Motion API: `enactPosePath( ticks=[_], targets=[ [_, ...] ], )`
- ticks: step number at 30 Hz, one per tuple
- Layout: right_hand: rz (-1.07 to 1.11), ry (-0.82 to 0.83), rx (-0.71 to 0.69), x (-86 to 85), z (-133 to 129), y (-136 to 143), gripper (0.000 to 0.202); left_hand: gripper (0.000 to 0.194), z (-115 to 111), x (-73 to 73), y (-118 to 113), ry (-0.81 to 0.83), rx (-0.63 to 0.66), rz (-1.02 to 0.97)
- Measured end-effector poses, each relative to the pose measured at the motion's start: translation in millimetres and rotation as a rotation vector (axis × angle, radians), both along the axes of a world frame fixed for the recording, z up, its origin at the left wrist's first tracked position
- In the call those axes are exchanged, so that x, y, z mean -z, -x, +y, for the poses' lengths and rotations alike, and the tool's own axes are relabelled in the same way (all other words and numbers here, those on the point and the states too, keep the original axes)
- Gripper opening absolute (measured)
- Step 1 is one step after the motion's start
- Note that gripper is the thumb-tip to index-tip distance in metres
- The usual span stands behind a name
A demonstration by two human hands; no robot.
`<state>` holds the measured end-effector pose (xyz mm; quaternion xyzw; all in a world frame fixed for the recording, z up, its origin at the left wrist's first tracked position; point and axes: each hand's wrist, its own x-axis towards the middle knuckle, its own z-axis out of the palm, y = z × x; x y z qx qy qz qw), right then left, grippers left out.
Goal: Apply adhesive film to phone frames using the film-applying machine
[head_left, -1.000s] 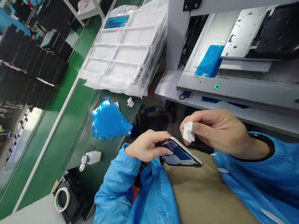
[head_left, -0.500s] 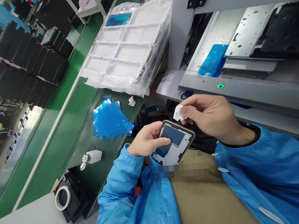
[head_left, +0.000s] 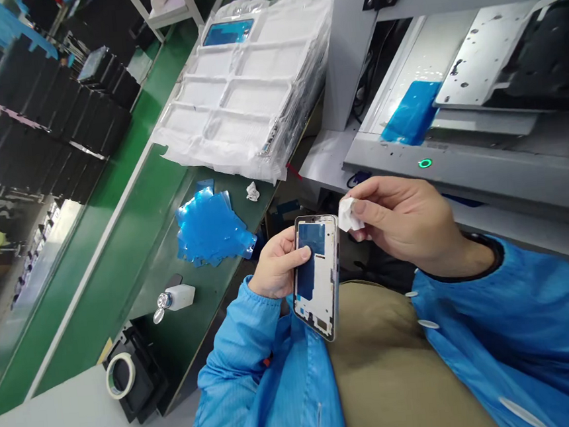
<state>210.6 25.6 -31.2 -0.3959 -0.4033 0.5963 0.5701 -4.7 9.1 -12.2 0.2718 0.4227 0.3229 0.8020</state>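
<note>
My left hand (head_left: 281,261) grips a phone frame (head_left: 324,283) by its left side, thumb pressed on the dark blue sheet that covers part of its pale inner face. The frame is held up in front of my body, its long side slanting toward me. In my right hand (head_left: 407,219) a crumpled white wipe (head_left: 349,215) is pinched between thumb and fingers, close beside the frame's upper right corner. Whether the wipe touches the frame I cannot tell.
Blue film sheets (head_left: 212,225), a wadded white scrap (head_left: 252,191) and a white dispenser bottle (head_left: 178,298) lie on the green bench. Beyond is a white compartment tray (head_left: 225,72). A tape roll (head_left: 121,376) sits at lower left. At right stands a machine (head_left: 384,157) with a green-lit button.
My left hand has turned the phone frame more upright, with its side edge now facing the wipe. The right hand with the wipe has shifted slightly to the right.
</note>
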Motion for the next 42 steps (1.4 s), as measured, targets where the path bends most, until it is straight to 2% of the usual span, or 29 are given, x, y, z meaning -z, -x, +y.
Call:
enactPosePath(
  ticks=[2, 5, 8, 13, 18, 22, 24, 26, 28, 30, 32, 34, 37, 39, 42],
  targets=[
    [-0.061, -0.013, 0.019, -1.8, 0.1, 6.6, 0.034, 0.055, -0.3, 2.7, -4.0, 0.004, -0.036, -0.006],
    [-0.245, -0.072, 0.132, -1.8, -1.0, 16.8, 0.025, 0.052, 0.7, 5.8, -11.6, -0.016, -0.102, -0.019],
    [-0.362, -0.136, 0.212, 3.0, -6.3, 23.0, 0.017, 0.057, 3.8, 7.2, -19.2, -0.024, -0.187, -0.002],
    [-0.296, -0.226, 0.078, 8.1, -28.0, 24.4, 0.008, 0.053, 10.5, 12.2, -24.9, -0.028, -0.328, 0.031],
    [-0.186, -0.406, -0.043, 14.4, -49.9, 25.7, 0.015, 0.04, 20.5, 23.5, -20.6, -0.044, -0.468, 0.026],
    [-0.139, -0.542, -0.098, 36.3, -58.5, 24.4, 0.005, 0.025, 30.0, 30.0, -7.5, -0.02, -0.672, 0.12],
    [-0.148, -0.457, -0.077, 54.8, -58.8, 17.9, 0.004, 0.018, 32.0, 33.7, 4.0, 0.021, -0.746, 0.173],
    [-0.19, -0.26, -0.021, 77.6, -57.0, 5.9, 0.016, 0.023, 30.3, 38.9, 17.6, 0.073, -0.713, 0.207],
    [-0.269, -0.07, 0.043, 103.2, -54.0, -11.2, 0.029, 0.043, 24.9, 45.6, 30.4, 0.118, -0.596, 0.217],
    [-0.44, 0.01, 0.127, 128.4, -50.6, -32.8, 0.039, 0.059, 17.0, 52.7, 38.1, 0.136, -0.527, 0.223],
    [-0.646, 0.01, 0.205, 149.9, -46.7, -58.7, 0.042, 0.064, 9.0, 59.4, 37.5, 0.146, -0.495, 0.253],
    [-0.797, -0.021, 0.278, 165.1, -41.7, -88.7, 0.039, 0.062, 3.4, 65.2, 28.2, 0.138, -0.444, 0.289],
    [-0.919, -0.083, 0.359, 177.5, -29.6, -138.4, 0.034, 0.058, 4.2, 72.9, 2.5, 0.103, -0.319, 0.299],
    [-0.997, -0.154, 0.376, 182.3, -17.2, -169.4, 0.034, 0.055, 13.8, 77.2, -19.0, 0.083, -0.211, 0.282],
    [-1.067, -0.302, 0.296, 189.9, 7.6, -201.8, 0.03, 0.056, 44.3, 82.2, -57.6, 0.015, -0.045, 0.233]
  ],
)
